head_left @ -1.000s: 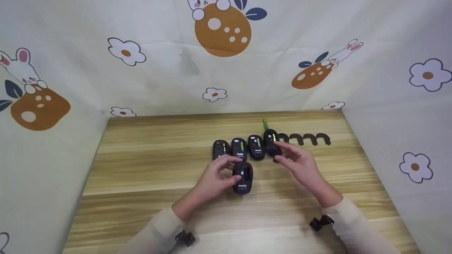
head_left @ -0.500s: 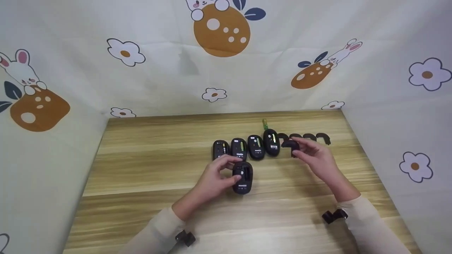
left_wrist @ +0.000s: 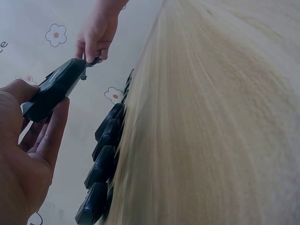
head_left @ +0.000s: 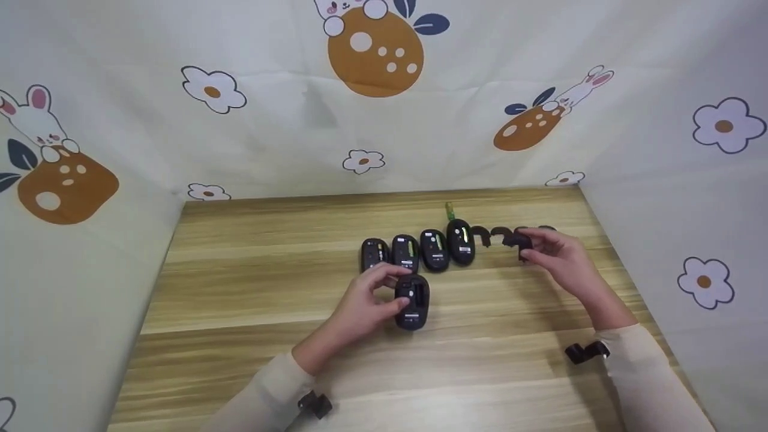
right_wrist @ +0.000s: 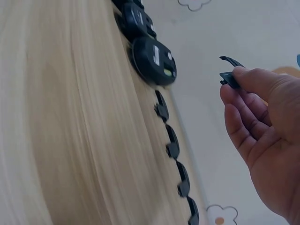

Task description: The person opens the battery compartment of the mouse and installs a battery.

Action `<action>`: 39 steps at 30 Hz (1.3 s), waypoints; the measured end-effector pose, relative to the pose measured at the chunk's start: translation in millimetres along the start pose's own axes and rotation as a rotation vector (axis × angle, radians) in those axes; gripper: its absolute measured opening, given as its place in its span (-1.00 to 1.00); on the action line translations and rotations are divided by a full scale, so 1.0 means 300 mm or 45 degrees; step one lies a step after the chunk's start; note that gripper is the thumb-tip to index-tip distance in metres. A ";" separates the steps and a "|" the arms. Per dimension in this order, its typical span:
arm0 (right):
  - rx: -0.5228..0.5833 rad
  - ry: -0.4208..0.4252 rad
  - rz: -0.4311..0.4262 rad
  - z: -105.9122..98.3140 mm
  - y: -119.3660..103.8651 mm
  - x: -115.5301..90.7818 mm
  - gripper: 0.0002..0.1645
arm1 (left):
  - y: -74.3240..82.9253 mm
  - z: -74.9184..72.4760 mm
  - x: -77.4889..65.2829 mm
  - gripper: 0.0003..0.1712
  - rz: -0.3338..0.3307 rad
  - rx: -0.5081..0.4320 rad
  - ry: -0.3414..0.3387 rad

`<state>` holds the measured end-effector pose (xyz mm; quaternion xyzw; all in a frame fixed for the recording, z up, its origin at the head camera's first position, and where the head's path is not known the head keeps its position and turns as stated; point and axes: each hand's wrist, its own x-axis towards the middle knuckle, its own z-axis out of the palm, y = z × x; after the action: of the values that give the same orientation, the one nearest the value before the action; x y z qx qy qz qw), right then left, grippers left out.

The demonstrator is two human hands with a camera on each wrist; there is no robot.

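In the head view my left hand holds a black computer mouse, underside up, above the table. A dark open slot shows in its underside. The left wrist view shows thumb and fingers at opposite edges of this mouse. My right hand pinches a black curved mouse cover between thumb and fingers, raised off the table. The right wrist view shows the cover at the fingertips, its curved arm sticking out. Beneath and behind that hand lies a row of similar covers, partly hidden by it.
Several upturned black mice stand side by side left of the covers, with batteries showing in their slots. A green and gold battery-like stick lies behind the rightmost mouse. Printed cloth walls border the wooden table.
My right hand has moved to the right with the cover, from in front of the rightmost mouse to the row of covers. The left hand and its mouse have stayed still.
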<state>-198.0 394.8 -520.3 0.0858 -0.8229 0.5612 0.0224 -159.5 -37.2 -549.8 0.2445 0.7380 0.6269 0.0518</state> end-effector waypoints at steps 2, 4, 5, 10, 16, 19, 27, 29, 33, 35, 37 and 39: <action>-0.037 0.009 -0.004 -0.027 0.009 0.006 -0.49 | 0.002 0.000 0.000 -0.44 0.003 0.007 0.004; -0.065 0.023 -0.002 -0.054 0.020 0.011 -0.49 | 0.004 0.000 0.000 -0.44 0.003 0.013 0.007; -0.076 0.028 -0.001 -0.066 0.027 0.015 -0.49 | 0.005 0.001 0.000 -0.45 0.001 0.015 0.008; -0.165 0.057 0.069 -0.129 0.056 0.025 -0.46 | 0.006 0.002 0.001 -0.45 -0.007 0.003 0.009; -0.249 0.077 0.100 -0.198 0.094 0.041 -0.46 | 0.009 0.000 0.001 -0.46 -0.011 0.003 0.013; -0.300 0.071 0.116 -0.232 0.114 0.046 -0.46 | 0.009 -0.001 0.000 -0.46 -0.018 -0.002 0.012; -0.420 0.068 0.181 -0.313 0.156 0.057 -0.43 | 0.004 -0.002 0.000 -0.45 -0.021 -0.008 0.008; -0.447 0.069 0.180 -0.328 0.164 0.060 -0.43 | 0.003 -0.002 0.000 -0.45 -0.022 -0.013 0.008; -0.490 0.073 0.170 -0.355 0.190 0.069 -0.44 | -0.005 0.001 0.000 -0.47 -0.018 -0.033 0.010; -0.519 0.079 0.176 -0.365 0.203 0.076 -0.45 | -0.008 0.002 0.000 -0.47 -0.019 -0.038 0.009; -0.536 0.081 0.190 -0.373 0.214 0.083 -0.45 | -0.010 0.002 0.001 -0.47 -0.017 -0.030 0.010; -0.550 0.080 0.200 -0.379 0.226 0.089 -0.45 | -0.010 0.002 0.001 -0.47 -0.016 -0.024 0.008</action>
<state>-242.3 521.2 -537.1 -0.0026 -0.9269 0.3746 0.0220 -160.3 -36.9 -552.7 0.2373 0.7337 0.6342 0.0559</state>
